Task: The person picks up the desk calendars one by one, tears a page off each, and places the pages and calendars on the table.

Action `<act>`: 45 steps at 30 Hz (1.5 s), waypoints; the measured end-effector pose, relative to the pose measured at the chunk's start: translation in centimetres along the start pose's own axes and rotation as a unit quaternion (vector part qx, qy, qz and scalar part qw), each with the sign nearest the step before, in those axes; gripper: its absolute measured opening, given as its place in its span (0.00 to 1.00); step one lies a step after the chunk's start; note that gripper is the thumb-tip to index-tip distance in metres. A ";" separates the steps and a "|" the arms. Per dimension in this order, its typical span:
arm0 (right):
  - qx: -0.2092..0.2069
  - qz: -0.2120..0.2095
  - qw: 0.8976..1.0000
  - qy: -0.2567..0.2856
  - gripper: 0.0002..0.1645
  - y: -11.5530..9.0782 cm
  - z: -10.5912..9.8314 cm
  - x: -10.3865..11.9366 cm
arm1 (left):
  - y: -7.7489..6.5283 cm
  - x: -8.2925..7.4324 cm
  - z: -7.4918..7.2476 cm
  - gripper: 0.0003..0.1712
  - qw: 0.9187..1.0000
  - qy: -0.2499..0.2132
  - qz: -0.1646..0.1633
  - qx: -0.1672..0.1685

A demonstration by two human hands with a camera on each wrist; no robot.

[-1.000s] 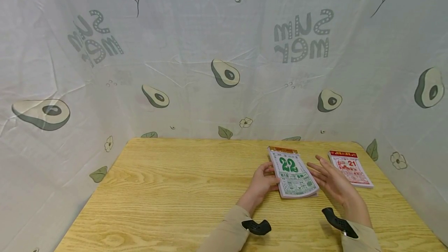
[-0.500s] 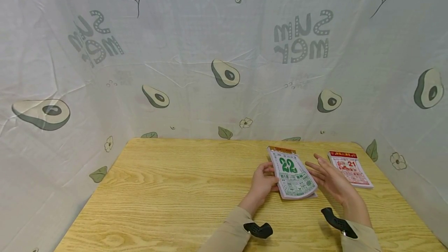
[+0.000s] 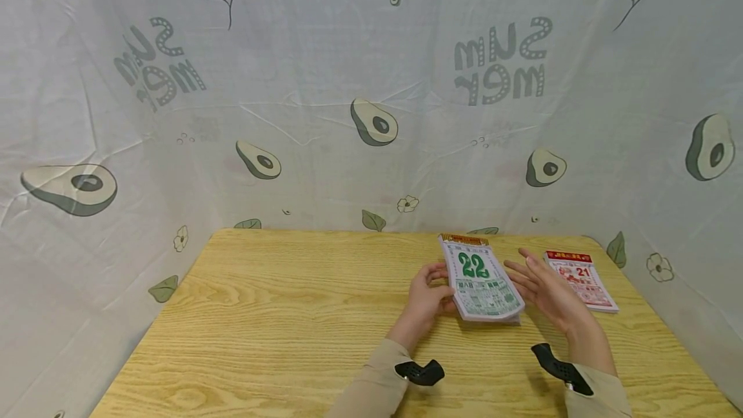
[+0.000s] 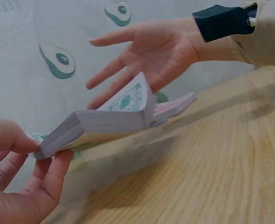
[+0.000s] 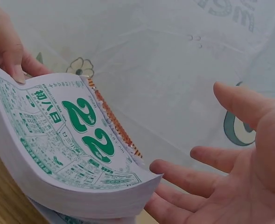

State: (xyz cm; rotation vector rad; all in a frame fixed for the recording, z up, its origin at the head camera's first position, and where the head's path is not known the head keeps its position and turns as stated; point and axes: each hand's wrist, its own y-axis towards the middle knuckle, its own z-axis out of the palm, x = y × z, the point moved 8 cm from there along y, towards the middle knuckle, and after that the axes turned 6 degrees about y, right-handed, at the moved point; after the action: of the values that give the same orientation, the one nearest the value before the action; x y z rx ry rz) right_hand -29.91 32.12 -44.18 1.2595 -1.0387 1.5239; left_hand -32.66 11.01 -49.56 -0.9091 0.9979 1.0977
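A thick tear-off calendar (image 3: 479, 279) shows a green 22 under an orange-and-black striped top strip. My left hand (image 3: 426, 298) pinches its left edge, thumb above and fingers beneath, as the left wrist view shows. The pad is tilted over the table, a shadow below it, and its pages bow along the near end. Beside its right edge is my right hand (image 3: 548, 289), fingers spread and palm turned toward the pad. In the right wrist view, the right fingertips (image 5: 163, 167) come right at the pad's corner.
A second calendar (image 3: 583, 282), with a red 21 and a red top strip, lies on the right of the wooden table (image 3: 278, 315), partly behind my right hand. A white avocado-printed curtain (image 3: 325, 166) hangs behind and at both sides.
The green calendar has shifted slightly left and away from me, its far end rising in view. My left hand moved left with it. The right hand stays almost still.
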 end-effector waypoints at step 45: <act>-0.025 -0.104 0.987 -0.121 0.37 1.1 7.3 3.9 | -0.5 -7.2 -5.9 0.32 0.996 -0.048 0.054 0.058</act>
State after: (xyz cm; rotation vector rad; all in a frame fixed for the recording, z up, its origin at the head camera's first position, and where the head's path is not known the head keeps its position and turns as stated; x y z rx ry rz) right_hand -29.48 25.25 -39.44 1.4941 -1.0543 1.2000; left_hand -34.31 3.44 -44.41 -0.7084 1.0299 1.1508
